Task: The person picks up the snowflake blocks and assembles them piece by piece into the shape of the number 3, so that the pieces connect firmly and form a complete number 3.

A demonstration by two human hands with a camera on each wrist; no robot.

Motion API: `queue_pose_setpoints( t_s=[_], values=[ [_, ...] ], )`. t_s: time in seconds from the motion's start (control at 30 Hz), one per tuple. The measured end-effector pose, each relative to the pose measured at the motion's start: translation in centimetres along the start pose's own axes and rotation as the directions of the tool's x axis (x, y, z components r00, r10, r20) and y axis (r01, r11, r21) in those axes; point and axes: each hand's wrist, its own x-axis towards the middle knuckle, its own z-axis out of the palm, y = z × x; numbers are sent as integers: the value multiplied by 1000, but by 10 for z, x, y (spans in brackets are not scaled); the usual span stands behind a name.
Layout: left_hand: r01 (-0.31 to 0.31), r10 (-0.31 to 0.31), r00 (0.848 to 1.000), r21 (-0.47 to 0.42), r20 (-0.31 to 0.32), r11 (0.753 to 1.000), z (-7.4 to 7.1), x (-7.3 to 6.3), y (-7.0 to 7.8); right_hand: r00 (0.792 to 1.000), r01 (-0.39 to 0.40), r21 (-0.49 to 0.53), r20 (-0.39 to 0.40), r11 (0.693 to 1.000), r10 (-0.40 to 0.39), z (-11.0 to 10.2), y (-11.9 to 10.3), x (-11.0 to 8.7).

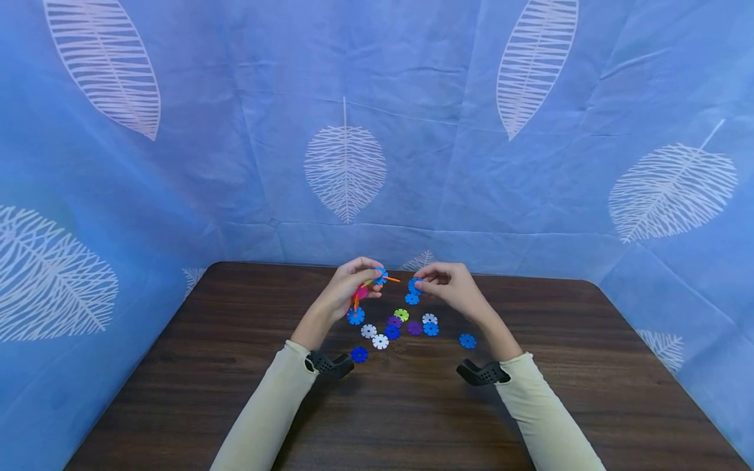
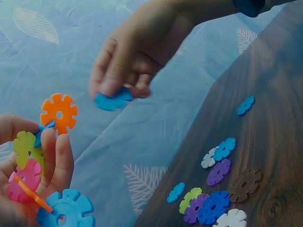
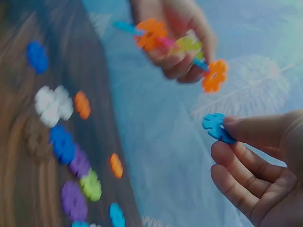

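My left hand (image 1: 347,286) holds a chain of interlocked notched plastic discs above the table. In the left wrist view the chain shows an orange disc (image 2: 59,113) at one end, then blue, a yellow-green disc (image 2: 28,150), a pink disc (image 2: 25,180), an edge-on orange one, and a light blue disc (image 2: 66,210) at the other end. Between thumb and fingers, my right hand (image 1: 450,286) pinches a single light blue disc (image 3: 218,127). That disc is apart from the chain, facing its orange end across a small gap.
Loose discs lie on the dark wooden table (image 1: 235,379) below the hands: white (image 1: 380,341), purple (image 1: 415,328), yellow-green (image 1: 401,314), brown (image 2: 245,184) and several blue. One blue disc (image 1: 467,341) lies apart at the right. A blue leaf-print cloth (image 1: 412,163) hangs behind the table.
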Motion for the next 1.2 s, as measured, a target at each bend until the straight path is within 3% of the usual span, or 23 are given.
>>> queue_pose_setpoints(
  t_s=[0.17,0.43,0.73,1.2],
  values=[
    [0,0,1000,-9,-17,1000,0,1,0,997,6,158,-76,987,7,7,-9,4],
    [2,-2,999,-13,-36,1000,1,2,2,992,15,258,-124,966,18,15,-12,6],
    [3,-4,999,-8,-42,1000,1,3,0,992,-13,260,-117,965,44,23,-10,4],
    [-20,21,999,19,-25,1000,5,1,0,989,11,288,-143,957,31,27,-12,3]
  ],
)
